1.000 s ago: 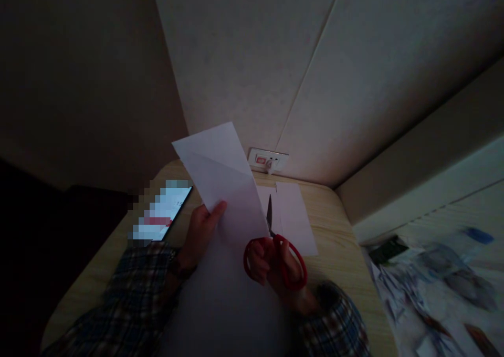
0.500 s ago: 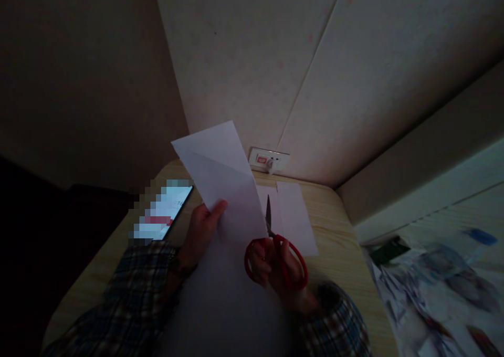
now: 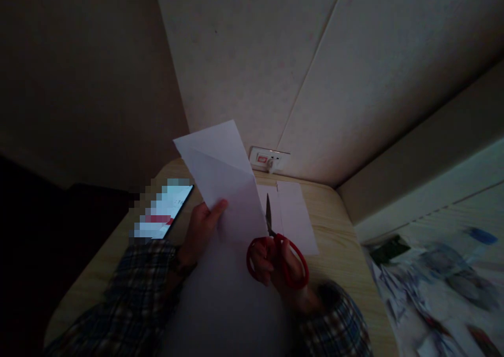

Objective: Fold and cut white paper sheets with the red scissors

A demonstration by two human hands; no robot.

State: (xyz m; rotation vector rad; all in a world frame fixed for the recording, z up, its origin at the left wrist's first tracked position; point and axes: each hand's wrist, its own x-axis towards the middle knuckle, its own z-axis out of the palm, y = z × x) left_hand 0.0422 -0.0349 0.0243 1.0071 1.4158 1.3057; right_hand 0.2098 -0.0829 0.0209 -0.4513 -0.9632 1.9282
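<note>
My left hand pinches a white sheet of paper by its left edge, thumb on top, and holds it up off the small wooden table. My right hand has its fingers through the handles of red scissors. The blades point away from me along the sheet's right edge. Another white paper piece lies flat on the table behind the scissors. Both sleeves are plaid.
A lit phone lies on the table's left side. A wall socket with a plug sits just behind the table. At right a patterned cloth carries a dark flat object and blurred items. The room is dim.
Almost nothing has moved. The scissors and the held sheet have shifted very slightly; both grips are the same.
</note>
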